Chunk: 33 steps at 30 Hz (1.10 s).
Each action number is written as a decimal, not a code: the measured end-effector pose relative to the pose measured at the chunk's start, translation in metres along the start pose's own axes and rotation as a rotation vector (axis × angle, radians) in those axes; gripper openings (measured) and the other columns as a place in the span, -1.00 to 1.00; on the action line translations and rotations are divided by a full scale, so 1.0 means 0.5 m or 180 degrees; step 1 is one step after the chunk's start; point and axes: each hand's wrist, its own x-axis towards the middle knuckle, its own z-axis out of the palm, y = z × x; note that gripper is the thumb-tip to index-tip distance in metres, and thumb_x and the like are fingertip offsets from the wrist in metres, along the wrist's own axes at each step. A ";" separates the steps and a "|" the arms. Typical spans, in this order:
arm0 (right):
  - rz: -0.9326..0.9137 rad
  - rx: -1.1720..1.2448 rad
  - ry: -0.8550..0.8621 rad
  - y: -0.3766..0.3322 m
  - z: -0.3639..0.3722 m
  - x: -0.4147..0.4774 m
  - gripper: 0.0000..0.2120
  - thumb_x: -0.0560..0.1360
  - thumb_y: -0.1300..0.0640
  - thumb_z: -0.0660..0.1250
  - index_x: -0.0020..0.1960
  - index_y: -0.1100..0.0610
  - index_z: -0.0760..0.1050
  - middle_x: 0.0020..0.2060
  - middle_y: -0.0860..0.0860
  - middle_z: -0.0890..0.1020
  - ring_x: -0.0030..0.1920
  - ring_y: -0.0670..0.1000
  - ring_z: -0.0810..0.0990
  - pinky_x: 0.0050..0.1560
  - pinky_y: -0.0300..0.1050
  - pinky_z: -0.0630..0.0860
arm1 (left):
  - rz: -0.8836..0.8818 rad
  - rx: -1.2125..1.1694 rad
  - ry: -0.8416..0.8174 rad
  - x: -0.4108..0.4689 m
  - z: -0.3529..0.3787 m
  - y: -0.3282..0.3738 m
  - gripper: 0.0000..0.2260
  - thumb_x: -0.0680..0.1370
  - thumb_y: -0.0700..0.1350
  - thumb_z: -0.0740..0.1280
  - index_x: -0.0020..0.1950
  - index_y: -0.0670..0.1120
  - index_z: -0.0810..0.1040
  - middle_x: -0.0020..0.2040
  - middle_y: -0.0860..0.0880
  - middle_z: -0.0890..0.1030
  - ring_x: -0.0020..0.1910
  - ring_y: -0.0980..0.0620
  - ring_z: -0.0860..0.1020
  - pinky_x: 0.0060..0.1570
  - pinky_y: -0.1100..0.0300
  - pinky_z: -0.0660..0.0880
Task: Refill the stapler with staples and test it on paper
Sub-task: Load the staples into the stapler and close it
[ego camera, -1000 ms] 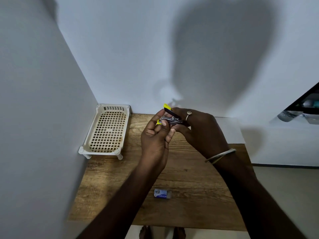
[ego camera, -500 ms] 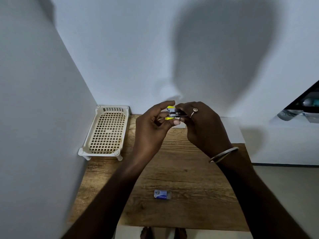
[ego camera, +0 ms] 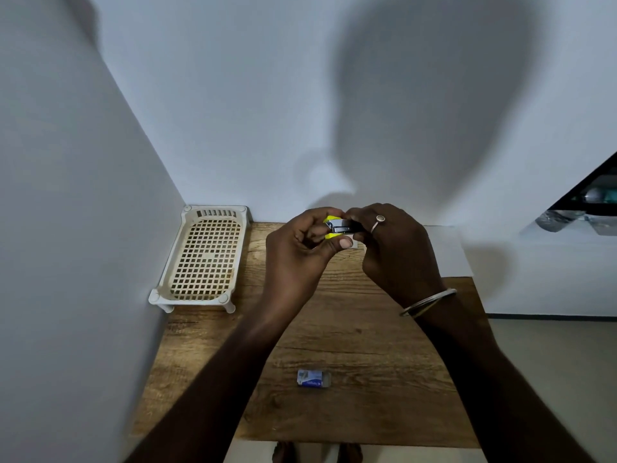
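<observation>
A small yellow and metal stapler [ego camera: 336,226] is held up above the far part of the wooden table [ego camera: 350,335]. My left hand [ego camera: 300,252] pinches its near end between thumb and fingers. My right hand [ego camera: 394,248], with a ring and a bangle, grips its far end, hiding most of it. The stapler looks closed. A small blue staple box [ego camera: 314,377] lies on the table near the front edge. A white sheet of paper [ego camera: 447,252] lies at the table's far right, partly behind my right hand.
A cream plastic basket tray [ego camera: 203,259] stands at the table's far left against the side wall. Walls close in on the left and back. The table's right edge drops to the floor; feet show below the front edge.
The stapler, open with its yellow top raised a second ago, is now closed between both hands. Both hands rose slightly and shifted toward the back wall.
</observation>
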 end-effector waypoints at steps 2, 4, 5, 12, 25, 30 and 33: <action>0.0047 0.0190 0.0013 0.001 0.006 -0.003 -0.64 0.40 0.41 0.35 0.17 0.24 0.60 -0.01 0.13 0.69 -0.03 0.22 0.65 -0.05 0.11 0.61 | -0.0008 0.0006 -0.0004 0.001 -0.001 -0.001 -0.66 0.44 -0.27 0.56 0.20 -0.14 0.66 -0.01 -0.05 0.76 0.03 0.05 0.73 0.11 0.14 0.63; 0.0209 0.0721 0.0026 0.000 0.011 -0.008 -0.66 0.45 0.41 0.34 0.20 0.24 0.58 0.04 0.11 0.68 0.03 0.16 0.65 0.03 0.08 0.60 | -0.0053 -0.0066 -0.0034 0.003 -0.002 -0.001 -0.63 0.45 -0.25 0.56 0.24 -0.12 0.64 0.05 -0.03 0.75 0.07 0.03 0.72 0.13 0.08 0.63; 0.0372 0.1074 0.0014 -0.001 0.013 -0.011 -0.66 0.47 0.40 0.33 0.22 0.22 0.57 0.07 0.07 0.68 0.08 0.11 0.65 0.09 0.03 0.59 | -0.0078 -0.0146 -0.0051 0.004 -0.002 -0.001 -0.60 0.45 -0.25 0.56 0.27 -0.12 0.63 0.07 0.00 0.74 0.09 0.03 0.71 0.12 0.08 0.64; 0.1700 0.3325 -0.0498 -0.003 0.023 -0.029 -0.77 0.61 0.36 0.24 0.26 0.26 0.40 -0.03 0.18 0.68 -0.08 -0.03 0.65 -0.10 -0.10 0.58 | -0.0169 -0.0526 -0.0115 0.005 -0.005 -0.009 -0.54 0.47 -0.23 0.55 0.35 -0.14 0.58 0.13 -0.06 0.72 0.16 -0.02 0.68 0.19 -0.05 0.61; 0.2559 0.4674 -0.1186 0.027 0.029 -0.053 -0.69 0.68 0.05 0.13 0.22 0.27 0.45 -0.09 0.26 0.68 -0.38 0.05 0.49 -0.37 -0.15 0.41 | -0.0275 -0.0160 -0.0488 0.002 -0.016 -0.043 -0.67 0.53 -0.28 0.48 0.27 -0.05 0.65 -0.01 0.00 0.74 -0.14 0.12 0.66 0.00 0.19 0.59; 0.2274 0.3304 -0.1019 0.045 0.052 -0.069 -0.77 0.62 0.06 0.32 0.17 0.20 0.47 -0.22 0.03 0.65 -0.38 0.06 0.60 -0.37 -0.08 0.51 | -0.0442 0.0221 -0.0157 -0.014 -0.002 -0.082 -0.73 0.45 -0.19 0.57 0.10 0.07 0.71 -0.08 0.17 0.73 -0.14 0.17 0.58 -0.05 0.15 0.58; 0.1857 0.2184 -0.1110 0.063 0.075 -0.102 -0.65 0.44 0.01 0.56 0.16 -0.03 0.54 -0.13 -0.08 0.67 -0.23 -0.15 0.64 -0.20 -0.30 0.54 | -0.0511 0.0341 -0.0109 -0.038 0.010 -0.122 -0.77 0.42 -0.16 0.59 0.04 0.00 0.71 -0.08 0.07 0.74 -0.12 0.11 0.62 -0.09 0.15 0.59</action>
